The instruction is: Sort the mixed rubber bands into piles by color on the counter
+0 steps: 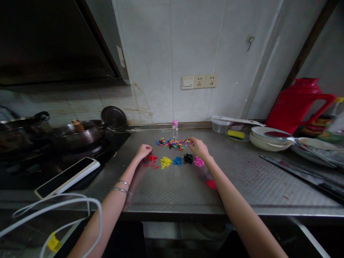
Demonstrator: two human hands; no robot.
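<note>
so, left hand (143, 150) rests w/ fingers curled, touching the red pile (153, 158) at the left end of the row; if it grips a piece, cannot tell. right hand (197, 147) reaches farther, fingertips at the right edge of the mixed heap (173, 143); pinched or loose, cannot tell. yellow pile (166, 162), blue pile (177, 161), black pile (188, 158) & pink pile (199, 162) lie side by side, each colour apart, prob. so they don't mix. small bottle (175, 129) stands just behind the heap. red lid (211, 184) lies nearer, beside the right forearm.

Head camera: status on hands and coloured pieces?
Left hand by red pile. Right hand at mixed pile. Small bottle stands behind it.
</note>
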